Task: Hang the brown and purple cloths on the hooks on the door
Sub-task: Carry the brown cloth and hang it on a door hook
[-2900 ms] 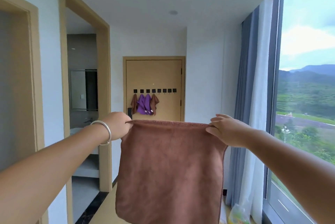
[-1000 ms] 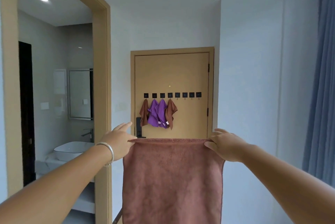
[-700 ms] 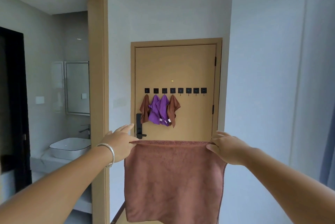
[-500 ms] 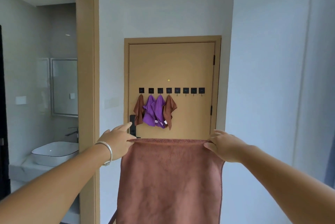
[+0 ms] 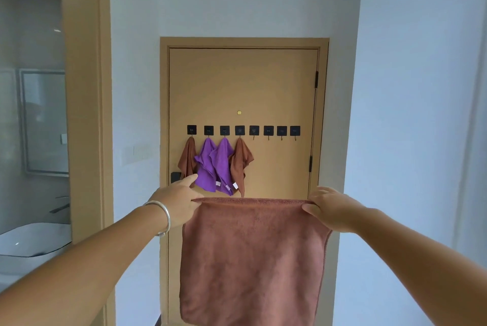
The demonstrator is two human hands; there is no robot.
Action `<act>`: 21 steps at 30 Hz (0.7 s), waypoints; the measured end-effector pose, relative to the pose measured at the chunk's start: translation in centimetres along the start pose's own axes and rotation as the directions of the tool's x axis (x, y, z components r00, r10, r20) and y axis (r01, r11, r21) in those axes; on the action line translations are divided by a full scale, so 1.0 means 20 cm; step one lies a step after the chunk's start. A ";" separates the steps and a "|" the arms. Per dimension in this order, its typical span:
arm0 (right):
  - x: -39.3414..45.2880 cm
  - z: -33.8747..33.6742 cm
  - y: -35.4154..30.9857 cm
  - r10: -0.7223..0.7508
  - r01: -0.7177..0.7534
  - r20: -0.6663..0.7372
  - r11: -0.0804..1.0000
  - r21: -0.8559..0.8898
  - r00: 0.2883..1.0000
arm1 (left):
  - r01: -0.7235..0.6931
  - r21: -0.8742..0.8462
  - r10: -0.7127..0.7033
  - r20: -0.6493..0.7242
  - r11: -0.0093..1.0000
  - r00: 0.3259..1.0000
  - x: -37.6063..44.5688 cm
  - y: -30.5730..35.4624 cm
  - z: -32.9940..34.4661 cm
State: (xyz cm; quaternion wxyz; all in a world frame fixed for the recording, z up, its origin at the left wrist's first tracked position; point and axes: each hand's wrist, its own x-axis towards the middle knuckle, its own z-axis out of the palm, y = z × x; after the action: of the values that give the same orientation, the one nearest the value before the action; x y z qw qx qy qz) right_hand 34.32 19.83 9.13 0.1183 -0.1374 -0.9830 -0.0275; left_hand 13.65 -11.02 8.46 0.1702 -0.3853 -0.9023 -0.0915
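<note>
A brown cloth (image 5: 253,259) hangs spread flat in front of me, held by its top corners. My left hand (image 5: 178,200), with a silver bangle on the wrist, pinches the left corner. My right hand (image 5: 329,207) pinches the right corner. Ahead stands a tan door (image 5: 263,83) with a row of black square hooks (image 5: 268,130). On the leftmost hooks hang a brown cloth (image 5: 187,158), two purple cloths (image 5: 214,164) and another brown cloth (image 5: 240,163). The hooks on the right side of the row are bare.
A tan door frame (image 5: 84,88) on the left opens onto a bathroom with a mirror (image 5: 44,122) and a white basin (image 5: 29,241). White walls flank the door on both sides. A black door handle (image 5: 175,176) shows beside my left hand.
I have walked down the hallway towards the door, which now looms larger. The window and curtains have left view. Both hands keep the same hold on the spread brown cloth.
</note>
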 end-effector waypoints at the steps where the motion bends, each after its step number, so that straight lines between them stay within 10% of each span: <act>1: 0.07 0.03 0.02 0.000 0.000 0.005 1.000 0.004 1.000 | -0.001 -0.001 0.001 0.004 1.000 1.000 0.07 -0.02 0.05; 21: 1.58 0.36 0.84 -0.036 0.037 -0.012 0.998 0.057 0.999 | 0.052 0.078 -0.052 -0.003 0.996 0.999 1.56 -0.07 0.60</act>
State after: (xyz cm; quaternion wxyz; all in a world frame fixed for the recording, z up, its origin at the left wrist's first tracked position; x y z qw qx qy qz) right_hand 7.88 44.83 10.03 0.1273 -0.1159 -0.9851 -0.0024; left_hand -10.30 12.27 9.11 0.1831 -0.3548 -0.9148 -0.0610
